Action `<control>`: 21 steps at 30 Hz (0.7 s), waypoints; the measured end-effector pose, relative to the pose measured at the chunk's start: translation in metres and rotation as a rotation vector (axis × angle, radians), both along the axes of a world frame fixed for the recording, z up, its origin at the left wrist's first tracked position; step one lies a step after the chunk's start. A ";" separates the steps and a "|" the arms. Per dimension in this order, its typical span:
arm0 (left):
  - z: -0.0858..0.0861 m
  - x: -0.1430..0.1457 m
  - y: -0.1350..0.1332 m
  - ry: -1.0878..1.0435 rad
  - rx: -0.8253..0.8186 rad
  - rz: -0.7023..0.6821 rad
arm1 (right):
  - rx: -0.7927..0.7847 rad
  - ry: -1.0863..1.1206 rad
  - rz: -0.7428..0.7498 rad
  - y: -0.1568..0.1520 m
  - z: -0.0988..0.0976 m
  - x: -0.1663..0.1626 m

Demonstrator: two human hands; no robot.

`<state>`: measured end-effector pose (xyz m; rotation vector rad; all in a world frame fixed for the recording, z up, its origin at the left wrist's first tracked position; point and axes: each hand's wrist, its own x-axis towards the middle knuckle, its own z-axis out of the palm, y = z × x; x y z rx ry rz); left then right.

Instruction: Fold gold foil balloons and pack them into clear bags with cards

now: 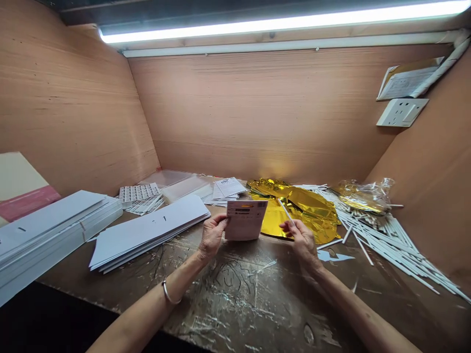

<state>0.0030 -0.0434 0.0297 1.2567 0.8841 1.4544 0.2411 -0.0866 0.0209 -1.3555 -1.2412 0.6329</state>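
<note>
Held upright over the table's middle is a white printed card (245,226), pinched along its left edge by my left hand (214,236). Dark lines of print and a small orange mark show near the card's top. To its right, my right hand (301,240) is closed on a thin white paper straw (286,212), which slants up and left from the fingers. Just behind both hands lies a crinkled pile of gold foil (309,208). The card and the straw are apart.
Many white straws (393,245) lie heaped at right, with a clear plastic bag (368,196) on them. At left are stacks of white card sheets (150,230), printed label sheets (138,193) and clear plastic sleeves (187,189). Printed cards (228,187) lie behind. Wooden walls (235,113) enclose the table (228,299).
</note>
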 end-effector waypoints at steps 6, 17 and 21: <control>0.013 0.000 -0.001 -0.013 0.084 0.004 | 0.119 0.060 0.111 0.010 0.031 -0.056; -0.004 -0.004 -0.003 0.066 0.019 -0.099 | 0.112 -0.282 0.107 0.036 -0.003 -0.066; -0.008 -0.011 -0.004 0.221 0.124 -0.046 | 0.189 -0.311 0.170 0.032 -0.004 -0.059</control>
